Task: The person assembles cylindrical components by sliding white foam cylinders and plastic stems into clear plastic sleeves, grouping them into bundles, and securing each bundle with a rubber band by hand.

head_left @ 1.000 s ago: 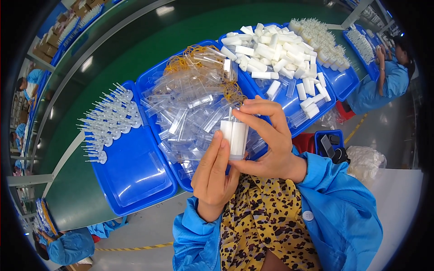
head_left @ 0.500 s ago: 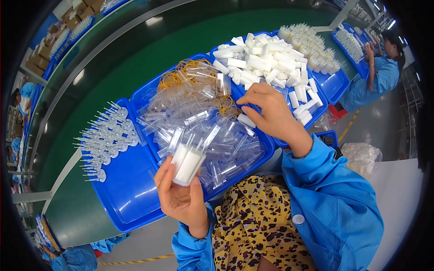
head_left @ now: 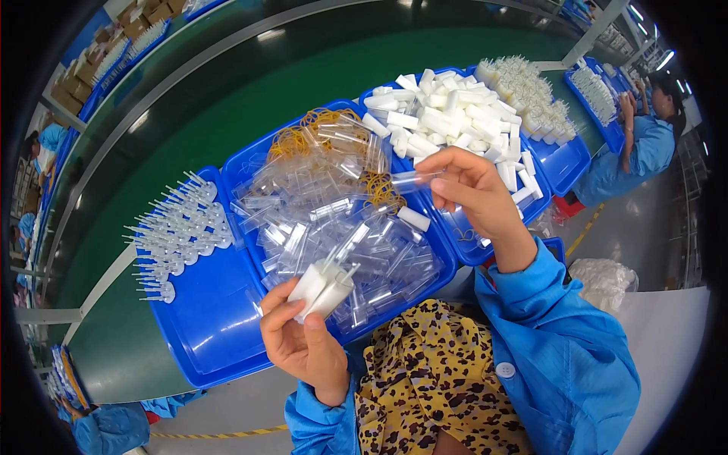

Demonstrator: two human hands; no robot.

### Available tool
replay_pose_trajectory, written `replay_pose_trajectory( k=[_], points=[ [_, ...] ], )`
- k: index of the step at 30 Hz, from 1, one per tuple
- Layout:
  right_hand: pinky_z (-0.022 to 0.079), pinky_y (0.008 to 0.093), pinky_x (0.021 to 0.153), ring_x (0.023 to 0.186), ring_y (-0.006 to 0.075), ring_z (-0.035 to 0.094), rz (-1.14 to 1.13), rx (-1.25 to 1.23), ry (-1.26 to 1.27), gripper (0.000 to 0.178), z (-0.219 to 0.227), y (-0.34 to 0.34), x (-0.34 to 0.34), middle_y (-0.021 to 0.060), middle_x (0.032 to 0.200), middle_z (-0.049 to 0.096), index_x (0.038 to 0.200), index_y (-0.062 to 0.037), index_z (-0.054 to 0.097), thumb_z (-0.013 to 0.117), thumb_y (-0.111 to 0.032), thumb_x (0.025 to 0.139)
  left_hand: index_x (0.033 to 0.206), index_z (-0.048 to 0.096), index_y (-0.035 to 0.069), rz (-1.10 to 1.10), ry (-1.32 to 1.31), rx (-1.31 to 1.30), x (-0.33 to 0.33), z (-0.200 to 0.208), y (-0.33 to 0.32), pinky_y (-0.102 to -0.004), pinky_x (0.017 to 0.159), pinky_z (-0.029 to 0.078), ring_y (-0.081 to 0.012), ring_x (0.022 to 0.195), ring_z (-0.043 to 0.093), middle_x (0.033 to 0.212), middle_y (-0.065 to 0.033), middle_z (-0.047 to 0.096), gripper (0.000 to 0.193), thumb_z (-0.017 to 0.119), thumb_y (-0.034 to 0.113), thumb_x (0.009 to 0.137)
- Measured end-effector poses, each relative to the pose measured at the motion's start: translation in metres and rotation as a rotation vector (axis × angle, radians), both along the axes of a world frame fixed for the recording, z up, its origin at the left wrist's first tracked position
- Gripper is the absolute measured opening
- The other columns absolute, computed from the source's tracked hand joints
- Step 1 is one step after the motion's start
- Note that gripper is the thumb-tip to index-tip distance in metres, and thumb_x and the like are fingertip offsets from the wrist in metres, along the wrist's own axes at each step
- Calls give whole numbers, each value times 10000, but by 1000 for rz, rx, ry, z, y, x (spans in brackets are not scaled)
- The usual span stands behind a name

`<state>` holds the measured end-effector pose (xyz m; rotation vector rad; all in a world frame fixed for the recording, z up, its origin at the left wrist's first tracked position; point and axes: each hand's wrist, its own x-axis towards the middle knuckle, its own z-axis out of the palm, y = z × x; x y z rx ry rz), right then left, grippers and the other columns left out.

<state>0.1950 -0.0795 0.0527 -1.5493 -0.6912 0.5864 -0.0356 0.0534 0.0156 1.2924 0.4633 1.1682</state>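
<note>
My left hand (head_left: pixel 307 341) is closed around a small assembly of white foam blocks (head_left: pixel 322 290), tilted, with thin clear stems sticking out of its top. It hovers over the near side of a blue tray (head_left: pixel 444 277) heaped with clear plastic sleeves (head_left: pixel 379 246). Higher and to the right, my right hand (head_left: pixel 474 193) pinches one end of a clear plastic tube (head_left: pixel 409 181) between thumb and fingers. That tube points left, above the boundary between the sleeve tray and a tray of loose white foam blocks (head_left: pixel 444 110). A single white foam block (head_left: pixel 413 219) lies on the sleeves below it.
Yellow rubber bands (head_left: pixel 303 136) lie among the sleeves. To the left, a blue tray (head_left: pixel 220 326) carries rows of clear stemmed pieces (head_left: pixel 182 231). Finished-looking white pieces (head_left: pixel 527 98) fill a tray at far right. A co-worker (head_left: pixel 637 140) sits beyond, and a green belt (head_left: pixel 250 98) runs behind.
My right hand has come up slightly and right, now holding a clear tube. The assembly in my left hand has tilted further to the right.
</note>
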Motion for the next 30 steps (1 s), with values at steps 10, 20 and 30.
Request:
replay_pose_trajectory(
  k=[10, 20, 30],
  points=[
    [501, 173, 722, 850, 86, 579, 337, 627, 780, 265, -16, -28, 16, 134, 1054, 610, 1184, 32, 539, 563, -56, 936, 931, 542, 28, -18, 39, 88, 17, 17, -28, -462, 909, 527, -392, 1118, 582, 1152, -176, 521, 208, 680, 177, 885],
    [416, 150, 620, 744, 55, 482, 259, 598, 711, 233, -17, -43, 16, 112, 1013, 625, 1113, 18, 578, 591, -139, 941, 881, 569, 30, -38, 122, 267, 31, 20, -42, -474, 945, 505, -379, 1127, 577, 1127, -169, 540, 171, 707, 128, 855],
    [380, 157, 491, 571, 13, 524, 349, 117, 331, 201, 20, -42, -20, -1, 776, 630, 1076, -15, 650, 649, -121, 905, 802, 573, 38, -92, 149, 377, 45, 22, -47, -448, 921, 509, -347, 1120, 584, 1101, -168, 557, 259, 774, -91, 700]
  ],
)
